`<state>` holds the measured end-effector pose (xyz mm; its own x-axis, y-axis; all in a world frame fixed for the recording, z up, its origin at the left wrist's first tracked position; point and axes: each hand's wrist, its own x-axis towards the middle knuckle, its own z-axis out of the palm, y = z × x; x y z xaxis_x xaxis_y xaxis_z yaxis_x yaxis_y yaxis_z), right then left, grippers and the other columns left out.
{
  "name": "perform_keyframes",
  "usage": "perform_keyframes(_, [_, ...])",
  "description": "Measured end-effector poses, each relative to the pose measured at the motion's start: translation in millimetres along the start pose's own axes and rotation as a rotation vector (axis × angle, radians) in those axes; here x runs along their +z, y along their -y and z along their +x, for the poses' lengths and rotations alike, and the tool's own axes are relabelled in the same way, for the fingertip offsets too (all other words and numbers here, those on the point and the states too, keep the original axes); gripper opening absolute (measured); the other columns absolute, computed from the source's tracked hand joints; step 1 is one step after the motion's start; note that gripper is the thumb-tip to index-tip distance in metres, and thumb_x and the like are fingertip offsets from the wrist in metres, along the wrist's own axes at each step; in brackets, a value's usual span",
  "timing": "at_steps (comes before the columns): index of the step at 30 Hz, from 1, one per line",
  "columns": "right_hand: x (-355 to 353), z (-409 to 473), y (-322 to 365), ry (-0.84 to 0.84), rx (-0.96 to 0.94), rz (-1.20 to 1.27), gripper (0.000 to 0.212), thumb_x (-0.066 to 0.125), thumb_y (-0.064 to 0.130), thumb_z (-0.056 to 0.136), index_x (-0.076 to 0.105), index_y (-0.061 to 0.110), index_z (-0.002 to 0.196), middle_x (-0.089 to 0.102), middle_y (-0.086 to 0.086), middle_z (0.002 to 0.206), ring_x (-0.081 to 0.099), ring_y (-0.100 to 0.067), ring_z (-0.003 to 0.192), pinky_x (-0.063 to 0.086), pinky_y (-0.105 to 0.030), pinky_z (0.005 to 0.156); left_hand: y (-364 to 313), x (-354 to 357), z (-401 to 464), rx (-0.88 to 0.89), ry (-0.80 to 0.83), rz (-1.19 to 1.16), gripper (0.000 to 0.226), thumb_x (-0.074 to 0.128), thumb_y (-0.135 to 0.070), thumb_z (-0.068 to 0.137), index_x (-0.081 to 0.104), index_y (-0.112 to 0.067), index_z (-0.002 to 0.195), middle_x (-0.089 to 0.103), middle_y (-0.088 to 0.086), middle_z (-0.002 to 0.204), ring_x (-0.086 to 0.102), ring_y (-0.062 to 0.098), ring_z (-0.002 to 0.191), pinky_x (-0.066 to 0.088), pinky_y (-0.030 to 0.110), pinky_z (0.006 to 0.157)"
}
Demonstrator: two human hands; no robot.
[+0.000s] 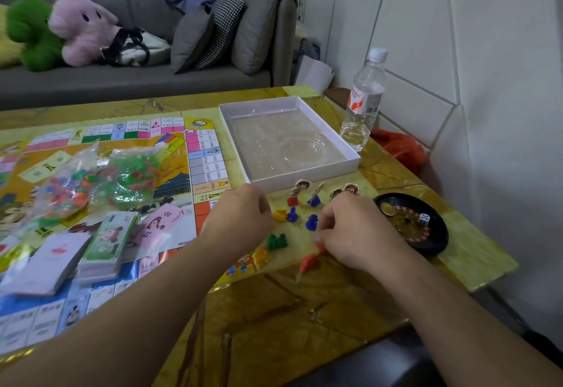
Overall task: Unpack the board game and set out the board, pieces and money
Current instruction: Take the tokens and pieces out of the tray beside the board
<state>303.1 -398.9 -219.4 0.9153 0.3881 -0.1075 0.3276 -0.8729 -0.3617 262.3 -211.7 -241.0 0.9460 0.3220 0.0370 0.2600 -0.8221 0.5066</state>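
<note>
Both hands are in among the pieces now, over the yellow marbled stone surface, just off the right edge of the unfolded, brightly printed paper game board. The right hand pinches at a small red plastic pawn with its fingertips curled down. The left hand sits loosely fisted beside the board's edge, and whether it has hold of anything I cannot tell.

Scattered between the hands are little blue plastic pawns, a green pair and yellow ones, with cardboard character standees in coloured bases upright just beyond. Light, hard, slippery little things, I'd say, best taken between finger and thumb at the waist; the standees look top-heavy and easy to knock over.

The stack of green paper money lies on the board next to a deck of white cards; soft and loose, so lift it by the long sides. Two clear plastic bags of coloured tokens lie unopened further in.

Room is tight. The empty white cardboard box tray crowds the far side, the black roulette wheel with a white die sits just right of the right hand near the surface's edge, and a clear plastic water bottle stands behind. The near stone is the open ground.
</note>
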Motion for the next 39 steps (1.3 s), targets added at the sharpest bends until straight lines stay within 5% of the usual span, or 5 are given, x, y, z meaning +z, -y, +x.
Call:
perform_keyframes(6, [-7, -1, -3, -0.031, -0.001, 0.014, 0.009, 0.078, 0.03, 0.093, 0.078, 0.025, 0.086, 0.072, 0.006, 0.087, 0.066, -0.009, 0.078, 0.056, -0.027, 0.065, -9, -8, -16, 0.118, -0.073, -0.008, 0.008, 0.063, -0.025, 0.095, 0.07, -0.027, 0.09, 0.065, -0.012, 0.086, 0.06, 0.007, 0.077, 0.04, 0.016, 0.057])
perform_keyframes(12, [-1, -5, 2, -0.05, -0.051, -0.213, 0.014, 0.064, 0.028, 0.102, 0.057, 0.02, 0.092, 0.06, 0.001, 0.084, 0.063, -0.022, 0.076, 0.052, -0.036, 0.064, -36, -1, -44, 0.284, 0.21, 0.135, 0.02, 0.066, -0.047, 0.092, 0.069, -0.031, 0.104, 0.066, -0.011, 0.102, 0.063, 0.011, 0.094, 0.06, 0.035, 0.08])
perform_keyframes(18, [3, -5, 2, -0.051, -0.029, -0.07, 0.021, 0.081, 0.023, 0.088, 0.062, 0.024, 0.096, 0.062, 0.002, 0.092, 0.062, -0.019, 0.079, 0.061, -0.042, 0.072, -43, 9, -46, 0.275, 0.242, 0.157, 0.018, 0.068, -0.03, 0.094, 0.071, -0.034, 0.111, 0.067, -0.009, 0.111, 0.063, 0.015, 0.103, 0.059, 0.038, 0.089])
perform_keyframes(32, [-15, -2, -9, -0.028, -0.022, 0.041, 0.014, 0.078, 0.016, 0.085, 0.069, 0.026, 0.081, 0.067, 0.003, 0.09, 0.065, -0.014, 0.079, 0.062, -0.035, 0.068, -33, -4, -22, 0.132, 0.101, -0.156, 0.009, 0.076, -0.027, 0.092, 0.08, -0.029, 0.1, 0.076, -0.015, 0.088, 0.068, -0.001, 0.08, 0.06, 0.019, 0.077])
perform_keyframes(39, [-24, -12, 0, -0.032, -0.156, 0.165, 0.024, 0.087, 0.044, 0.082, 0.068, 0.031, 0.087, 0.07, 0.013, 0.086, 0.063, -0.004, 0.074, 0.05, -0.024, 0.062, -35, -15, -20, -0.24, 0.19, -0.789, 0.011, 0.08, -0.018, 0.089, 0.079, -0.01, 0.096, 0.079, 0.008, 0.074, 0.076, 0.011, 0.066, 0.063, 0.025, 0.063])
